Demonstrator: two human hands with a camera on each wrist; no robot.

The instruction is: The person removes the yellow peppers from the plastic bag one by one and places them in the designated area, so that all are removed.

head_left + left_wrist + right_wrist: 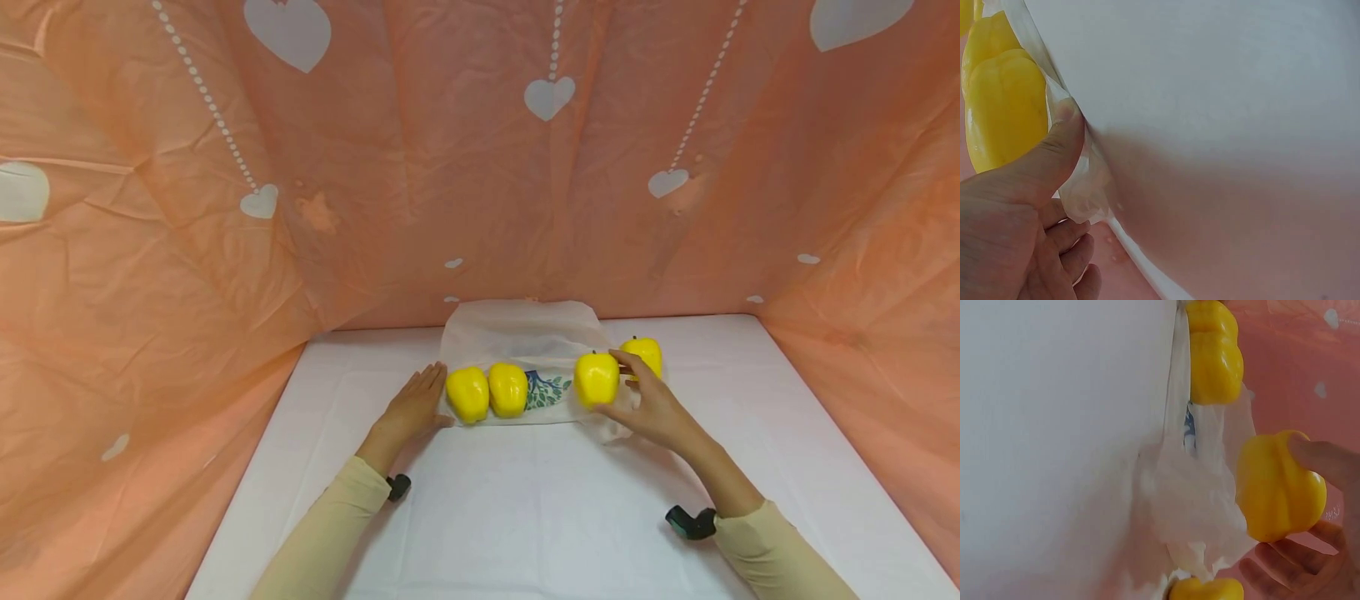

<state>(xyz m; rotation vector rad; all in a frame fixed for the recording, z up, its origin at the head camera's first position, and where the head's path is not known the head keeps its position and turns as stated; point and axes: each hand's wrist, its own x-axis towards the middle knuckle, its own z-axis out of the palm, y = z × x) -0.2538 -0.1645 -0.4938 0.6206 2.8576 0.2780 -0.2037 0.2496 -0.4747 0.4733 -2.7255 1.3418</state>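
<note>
A thin whitish bag (517, 329) with a printed green and blue tree lies flat on the table. Side by side on its left part sit two yellow apples (467, 394) (508, 390). My right hand (651, 408) grips another yellow apple (1280, 487) between thumb and fingers, over the bag's right end. Behind that hand stands a further yellow apple (643, 354), partly covered by the fingers. At the bag's left edge, my left hand (412, 404) rests with fingers extended beside the nearest apple. In the left wrist view its thumb (1063, 134) touches the bag's edge.
A white cloth covers the table (480, 517). Orange curtains (480, 167) with pale hearts enclose the back and both sides. At the bag's right end the thin material bunches up (1194, 506). Each wrist carries a small black camera (692, 522).
</note>
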